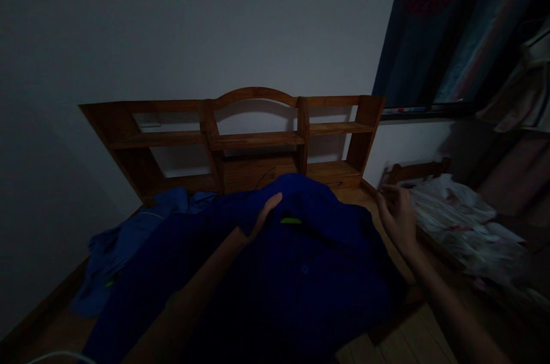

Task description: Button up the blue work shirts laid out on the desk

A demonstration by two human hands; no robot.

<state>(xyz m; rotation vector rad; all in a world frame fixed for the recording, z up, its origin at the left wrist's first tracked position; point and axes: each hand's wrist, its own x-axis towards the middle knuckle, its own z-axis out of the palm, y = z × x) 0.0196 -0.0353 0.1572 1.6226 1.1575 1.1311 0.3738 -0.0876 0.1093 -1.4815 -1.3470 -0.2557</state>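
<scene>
A dark blue garment [335,261] with a collar and a button lies spread out in front of me. A small yellow-green patch [291,220] shows near its collar. My left hand [260,219] is over the garment's upper part, left of the collar, fingers stretched out; whether it presses on the cloth is hard to tell. To the right of the garment, my right hand [399,216] is held apart from it. Its fingers curl toward the thumb, and I see nothing between them in the dim light.
A lighter blue garment [124,243] lies crumpled at the left. Behind stands a wooden headboard with shelves [258,139] against the wall. Clear plastic bags [455,209] are piled at the right beside a wooden chair back [419,170]. Clothes [526,89] hang at the far right.
</scene>
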